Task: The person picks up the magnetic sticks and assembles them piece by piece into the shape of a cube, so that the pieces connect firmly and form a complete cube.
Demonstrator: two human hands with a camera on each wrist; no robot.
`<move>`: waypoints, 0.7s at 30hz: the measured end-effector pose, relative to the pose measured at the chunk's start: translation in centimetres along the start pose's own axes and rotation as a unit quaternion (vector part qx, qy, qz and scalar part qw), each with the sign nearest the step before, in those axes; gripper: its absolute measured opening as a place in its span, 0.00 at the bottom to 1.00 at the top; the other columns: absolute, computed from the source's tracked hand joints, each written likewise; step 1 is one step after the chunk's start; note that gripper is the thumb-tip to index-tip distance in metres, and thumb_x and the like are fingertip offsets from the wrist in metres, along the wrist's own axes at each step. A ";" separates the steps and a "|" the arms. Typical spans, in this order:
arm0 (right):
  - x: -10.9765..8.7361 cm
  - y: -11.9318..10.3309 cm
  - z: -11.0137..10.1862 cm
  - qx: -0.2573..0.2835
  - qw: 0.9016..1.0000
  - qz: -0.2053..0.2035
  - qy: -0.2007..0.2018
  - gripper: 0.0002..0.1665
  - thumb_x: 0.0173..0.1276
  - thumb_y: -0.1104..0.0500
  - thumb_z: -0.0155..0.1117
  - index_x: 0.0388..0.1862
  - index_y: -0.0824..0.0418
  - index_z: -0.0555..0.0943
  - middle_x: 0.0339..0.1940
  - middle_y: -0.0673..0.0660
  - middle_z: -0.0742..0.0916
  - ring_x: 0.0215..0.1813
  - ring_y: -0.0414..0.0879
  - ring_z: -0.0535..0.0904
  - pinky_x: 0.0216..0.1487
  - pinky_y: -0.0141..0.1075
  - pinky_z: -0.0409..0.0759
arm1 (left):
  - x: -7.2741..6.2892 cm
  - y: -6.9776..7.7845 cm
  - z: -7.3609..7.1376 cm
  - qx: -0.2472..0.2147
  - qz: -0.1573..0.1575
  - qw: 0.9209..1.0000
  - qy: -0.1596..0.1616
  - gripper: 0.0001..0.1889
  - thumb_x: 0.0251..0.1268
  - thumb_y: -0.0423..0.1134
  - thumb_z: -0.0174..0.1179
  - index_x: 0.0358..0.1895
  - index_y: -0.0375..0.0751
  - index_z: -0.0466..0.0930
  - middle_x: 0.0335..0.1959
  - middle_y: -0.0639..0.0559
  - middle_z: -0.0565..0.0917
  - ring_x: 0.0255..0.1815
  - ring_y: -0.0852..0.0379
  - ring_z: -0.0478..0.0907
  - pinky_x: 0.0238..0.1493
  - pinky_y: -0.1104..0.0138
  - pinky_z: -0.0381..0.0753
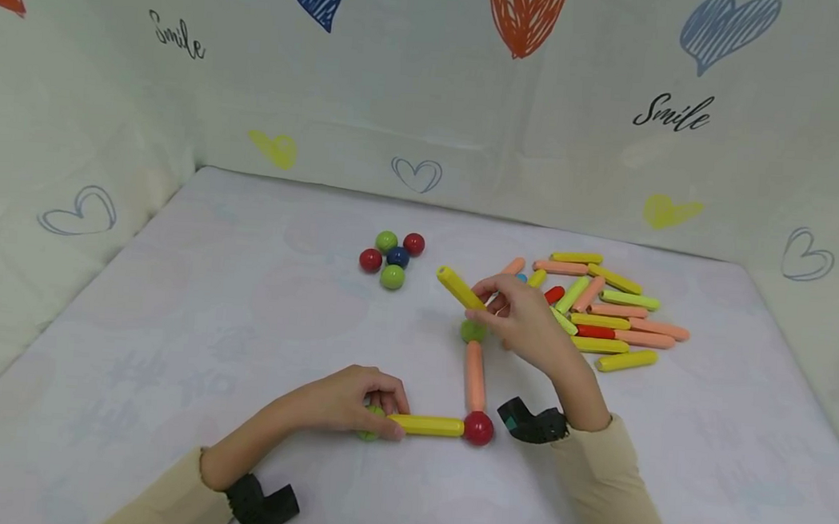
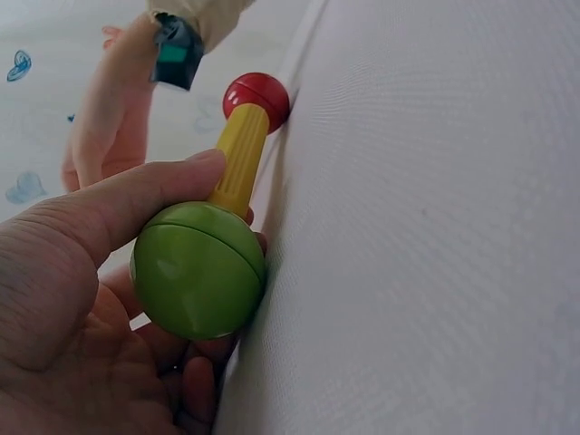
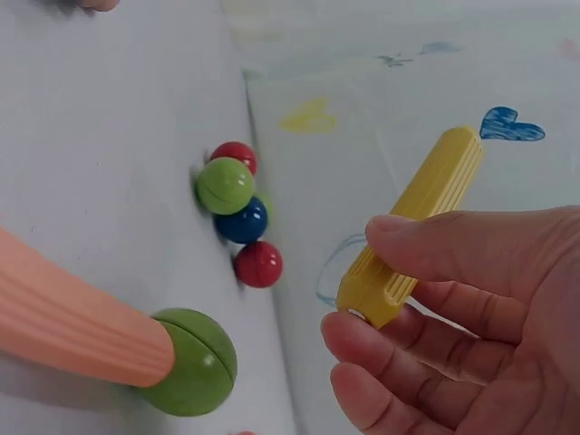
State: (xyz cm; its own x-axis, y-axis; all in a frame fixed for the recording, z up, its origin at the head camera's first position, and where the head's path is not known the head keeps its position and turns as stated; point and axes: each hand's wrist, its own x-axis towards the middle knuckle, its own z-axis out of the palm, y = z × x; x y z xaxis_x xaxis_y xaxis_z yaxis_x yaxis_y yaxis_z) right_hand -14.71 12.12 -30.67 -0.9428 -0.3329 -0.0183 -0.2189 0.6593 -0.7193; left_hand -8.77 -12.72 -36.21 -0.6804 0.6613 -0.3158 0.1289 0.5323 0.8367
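My left hand (image 1: 346, 402) grips the left end of a yellow rod (image 1: 433, 426), thumb along it, beside a green ball (image 2: 198, 270) fixed on that end. A red ball (image 1: 478, 428) joins the rod's right end to an orange rod (image 1: 476, 378), which runs away from me to another green ball (image 1: 472, 331). Over that far ball, my right hand (image 1: 524, 316) pinches a second yellow rod (image 3: 412, 227) between thumb and fingers. In the right wrist view this rod is tilted and apart from the green ball (image 3: 195, 362).
Loose balls in green, red and blue (image 1: 397, 257) sit together at the table's back middle. To the right lies a pile of orange, yellow, green and red rods (image 1: 610, 322), close behind my right hand. A white cloth (image 1: 430, 94) with printed hearts hangs behind the table (image 1: 244, 299).
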 end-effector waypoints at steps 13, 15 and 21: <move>1.1 1.4 2.1 -0.007 0.999 -0.008 -0.042 0.15 0.62 0.58 0.65 0.46 0.62 0.79 0.37 0.56 0.82 0.39 0.47 0.74 0.39 0.35 0.74 | 0.0 0.0 -0.1 -0.007 0.001 1.000 -0.009 0.06 0.54 0.45 0.66 0.34 0.52 0.81 0.26 0.61 0.77 0.31 0.62 0.71 0.35 0.71 0.70; 1.1 1.5 2.1 -0.010 0.999 -0.012 -0.044 0.15 0.61 0.58 0.65 0.45 0.63 0.79 0.37 0.56 0.82 0.39 0.47 0.74 0.39 0.35 0.74 | 0.0 0.0 -0.2 -0.008 0.000 1.000 -0.011 0.06 0.54 0.45 0.66 0.34 0.53 0.81 0.26 0.61 0.77 0.31 0.62 0.71 0.35 0.71 0.70; 1.3 2.2 2.4 -0.011 0.997 -0.016 -0.069 0.14 0.61 0.58 0.65 0.44 0.63 0.80 0.37 0.55 0.82 0.39 0.46 0.74 0.41 0.35 0.75 | 0.0 0.2 -0.3 -0.011 0.003 1.000 -0.016 0.06 0.54 0.44 0.67 0.35 0.51 0.82 0.26 0.61 0.78 0.32 0.63 0.71 0.35 0.72 0.69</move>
State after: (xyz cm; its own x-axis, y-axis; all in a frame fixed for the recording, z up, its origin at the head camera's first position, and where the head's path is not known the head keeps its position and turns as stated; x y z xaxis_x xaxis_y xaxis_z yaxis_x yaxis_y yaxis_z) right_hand -15.85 11.55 -33.91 -0.8916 -0.4434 -0.0920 -0.2558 0.6608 -0.7057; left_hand -8.95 -12.77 -35.92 -0.6563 0.6812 -0.3244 0.1168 0.5165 0.8483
